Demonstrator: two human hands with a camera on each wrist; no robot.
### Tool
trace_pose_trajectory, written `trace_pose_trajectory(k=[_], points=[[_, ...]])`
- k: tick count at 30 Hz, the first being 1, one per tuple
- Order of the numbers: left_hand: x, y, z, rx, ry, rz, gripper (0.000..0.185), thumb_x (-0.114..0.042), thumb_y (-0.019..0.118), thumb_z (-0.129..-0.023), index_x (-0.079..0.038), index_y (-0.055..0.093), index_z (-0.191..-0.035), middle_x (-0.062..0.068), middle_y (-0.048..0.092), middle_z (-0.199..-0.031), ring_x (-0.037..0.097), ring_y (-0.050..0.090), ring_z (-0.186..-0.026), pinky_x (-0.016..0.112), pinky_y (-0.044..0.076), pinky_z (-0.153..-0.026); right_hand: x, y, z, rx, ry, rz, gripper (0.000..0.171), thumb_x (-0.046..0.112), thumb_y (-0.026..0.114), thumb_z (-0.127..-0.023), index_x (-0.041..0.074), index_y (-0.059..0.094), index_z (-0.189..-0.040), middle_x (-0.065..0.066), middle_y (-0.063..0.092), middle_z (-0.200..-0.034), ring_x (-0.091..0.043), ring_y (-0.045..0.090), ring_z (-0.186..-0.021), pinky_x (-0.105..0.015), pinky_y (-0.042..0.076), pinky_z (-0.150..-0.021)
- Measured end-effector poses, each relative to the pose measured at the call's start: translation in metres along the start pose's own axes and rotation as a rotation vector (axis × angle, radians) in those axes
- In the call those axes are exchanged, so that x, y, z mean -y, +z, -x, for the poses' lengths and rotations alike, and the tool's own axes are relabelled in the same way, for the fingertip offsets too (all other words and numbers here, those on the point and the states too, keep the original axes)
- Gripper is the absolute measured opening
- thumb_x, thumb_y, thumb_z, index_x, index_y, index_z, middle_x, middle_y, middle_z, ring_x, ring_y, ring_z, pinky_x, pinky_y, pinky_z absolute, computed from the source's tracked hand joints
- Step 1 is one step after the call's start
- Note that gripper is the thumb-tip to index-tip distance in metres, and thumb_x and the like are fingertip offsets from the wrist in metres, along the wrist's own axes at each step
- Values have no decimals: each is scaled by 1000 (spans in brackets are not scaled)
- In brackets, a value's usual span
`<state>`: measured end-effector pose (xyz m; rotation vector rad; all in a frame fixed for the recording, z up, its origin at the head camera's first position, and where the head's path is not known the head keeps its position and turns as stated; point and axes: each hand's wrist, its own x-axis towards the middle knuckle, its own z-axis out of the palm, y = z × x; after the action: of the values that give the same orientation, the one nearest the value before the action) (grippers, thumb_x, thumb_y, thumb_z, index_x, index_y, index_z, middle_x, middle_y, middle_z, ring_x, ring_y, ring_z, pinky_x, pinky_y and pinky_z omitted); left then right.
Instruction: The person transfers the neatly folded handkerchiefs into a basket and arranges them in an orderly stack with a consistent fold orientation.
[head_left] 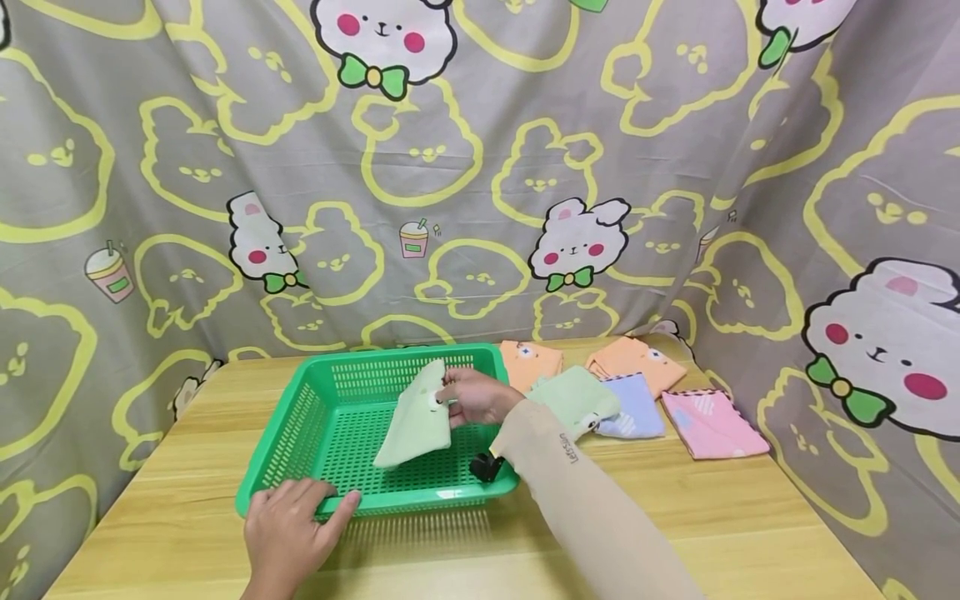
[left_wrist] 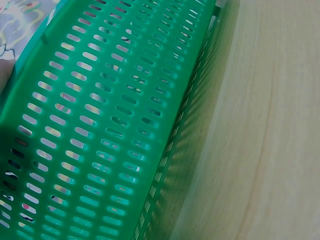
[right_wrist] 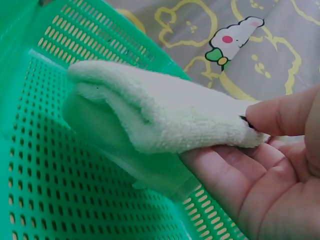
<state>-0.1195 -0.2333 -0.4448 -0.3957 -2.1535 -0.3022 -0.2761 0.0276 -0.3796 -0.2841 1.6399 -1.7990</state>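
My right hand pinches a folded pale green towel by one edge, thumb on top and fingers beneath. In the right wrist view the towel hangs in soft layers over the perforated floor of a green plastic basket. A small face is visible on the towel near the thumb. My left hand holds the front rim of the basket near its left corner, fingers over the edge. The left wrist view is mostly the slotted basket wall, with one fingertip at the rim.
Right of the basket lie another green towel, two orange ones, a blue one and a pink one. All rest on a wooden table. A patterned curtain closes off the back and sides.
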Motion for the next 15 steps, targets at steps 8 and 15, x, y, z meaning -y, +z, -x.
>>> trace_pose_trajectory(k=[8,15], points=[[0,0,-2,-12,5,4,63,-68,42,-92,-16,66,-65,1,67,-68,24,63,-61,41,31,-57,2,4,-4,15,10,-42,10,1,43,-101,0,47,-110,-18,63,-108,-35,66,-100,-48,52,-84],[-1,0,-1,-5,7,0,63,-68,43,-92,-16,66,-64,0,67,-67,24,62,-61,40,31,-57,-4,3,-7,28,40,-65,11,2,43,-102,2,49,-111,-16,63,-109,-32,66,-101,-48,51,-86]])
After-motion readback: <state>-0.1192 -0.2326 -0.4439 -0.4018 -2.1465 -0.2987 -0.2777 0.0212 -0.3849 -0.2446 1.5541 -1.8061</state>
